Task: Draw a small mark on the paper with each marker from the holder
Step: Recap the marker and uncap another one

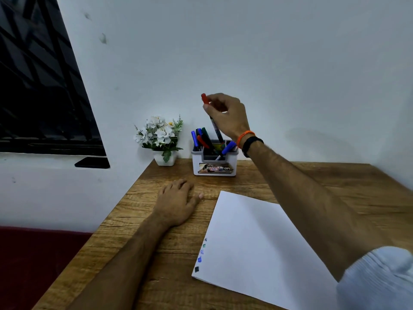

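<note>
red-capped marker (213,118) is being pinched by right hand (228,115) above holder (214,161) | left hand (178,203) is being rested flat, fingers relaxed, on table (335,182) in front of holder | paper (257,247) is being left nearer than holder

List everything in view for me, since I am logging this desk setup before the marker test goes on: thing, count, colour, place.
red-capped marker: one, dark barrel, lower end in the holder
holder: one, white and grey, back of table
markers in holder: several, blue, red, green, dark
paper: one, white, coloured marks along its left edge
flower pot: one, white, left of holder
table: one, brown wood
left hand: flat on table
right hand: pinches the red-capped marker
</note>
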A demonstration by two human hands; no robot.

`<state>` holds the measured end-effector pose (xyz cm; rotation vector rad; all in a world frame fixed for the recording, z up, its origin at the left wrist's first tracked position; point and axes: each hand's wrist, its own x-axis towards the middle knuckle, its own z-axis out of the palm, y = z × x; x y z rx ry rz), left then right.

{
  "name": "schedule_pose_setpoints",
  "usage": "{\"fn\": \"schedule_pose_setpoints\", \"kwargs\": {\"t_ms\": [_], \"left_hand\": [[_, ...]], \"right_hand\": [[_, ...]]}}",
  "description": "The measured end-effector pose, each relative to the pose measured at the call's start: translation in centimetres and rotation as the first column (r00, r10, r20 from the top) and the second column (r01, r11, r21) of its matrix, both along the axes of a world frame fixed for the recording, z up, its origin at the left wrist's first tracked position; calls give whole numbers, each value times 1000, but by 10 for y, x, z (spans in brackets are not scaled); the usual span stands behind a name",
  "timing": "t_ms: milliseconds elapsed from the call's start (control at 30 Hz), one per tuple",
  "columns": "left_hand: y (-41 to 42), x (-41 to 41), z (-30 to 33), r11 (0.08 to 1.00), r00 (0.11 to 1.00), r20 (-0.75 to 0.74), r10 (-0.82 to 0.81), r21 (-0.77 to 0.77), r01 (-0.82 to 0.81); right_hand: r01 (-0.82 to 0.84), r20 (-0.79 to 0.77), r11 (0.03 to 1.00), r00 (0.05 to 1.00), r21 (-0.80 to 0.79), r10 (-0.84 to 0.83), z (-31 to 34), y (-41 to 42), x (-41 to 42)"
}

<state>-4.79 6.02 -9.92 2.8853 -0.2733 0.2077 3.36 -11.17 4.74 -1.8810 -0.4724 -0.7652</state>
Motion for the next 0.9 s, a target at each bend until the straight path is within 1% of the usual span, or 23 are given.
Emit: {"fn": "schedule_pose_setpoints", "kwargs": {"t_ms": [67, 133, 167, 233, 300, 333, 367, 400, 433, 467, 500, 533, 567, 600, 700, 767, 833, 867, 900], "left_hand": [[-1, -1, 1, 1000, 1000, 5, -1, -2, 1], [-1, -1, 1, 1000, 1000, 1, 1, -17, -1], [-1, 0, 1, 1000, 1000, -7, 1, -27, -2], [1, 1, 1, 999, 1000, -1, -5, -54, 5], [1, 0, 3, 990, 996, 80, -26, -137, 37], [1, -1, 5, 974, 990, 136, -23, -220, 53], [-1, -4, 9, 941, 986, 170, 0, -333, 57], [-3, -6, 14, 881, 985, 169, 23, -469, 60], [-4, -9, 20, 785, 990, 143, 20, -615, 73], [-6, -12, 26, 663, 995, 100, -16, -744, 85], [-8, -14, 31, 561, 995, 64, -72, -823, 93], [-10, -17, 35, 511, 990, 53, -129, -852, 113], [-12, -20, 36, 508, 984, 59, -169, -850, 138], [-14, -23, 37, 529, 979, 66, -193, -833, 160], [-21, -26, 35, 580, 968, 81, -238, -787, 209], [-23, -26, 34, 589, 968, 89, -234, -779, 214], [-21, -26, 35, 598, 973, 102, -208, -774, 209], [-20, -26, 36, 598, 974, 111, -198, -774, 209], [-18, -25, 36, 596, 974, 117, -192, -775, 210]], "right_hand": [[-152, -56, 986, 986, 71, 156, 0, -1, -13], [-261, -153, 962, 950, 85, 271, -9, -3, -30], [-280, -203, 958, 936, 62, 287, -18, -4, -37], [-276, -281, 961, 925, -29, 258, -39, -7, -51], [-252, -327, 959, 924, -131, 198, -59, -12, -65], [-240, -342, 958, 923, -158, 175, -68, -16, -72], [-223, -342, 956, 928, -190, 149, -76, -20, -79], [-199, -329, 952, 937, -231, 116, -81, -25, -86], [-176, -318, 948, 944, -265, 86, -86, -29, -91], [-159, -320, 947, 945, -278, 65, -90, -32, -95], [-147, -323, 946, 945, -289, 48, -95, -35, -97], [-136, -311, 941, 950, -311, 34, -98, -37, -100], [-122, -290, 932, 957, -340, 20, -100, -39, -100], [-120, -274, 925, 962, -360, 19, -102, -40, -101], [-172, -283, 912, 957, -371, 65, -103, -44, -104], [-173, -284, 885, 957, -432, 49, -100, -50, -106], [-139, -256, 852, 967, -505, 5, -99, -58, -106], [-127, -253, 848, 967, -515, -9, -99, -63, -106], [-138, -276, 865, 961, -482, -1, -100, -68, -105]]}}
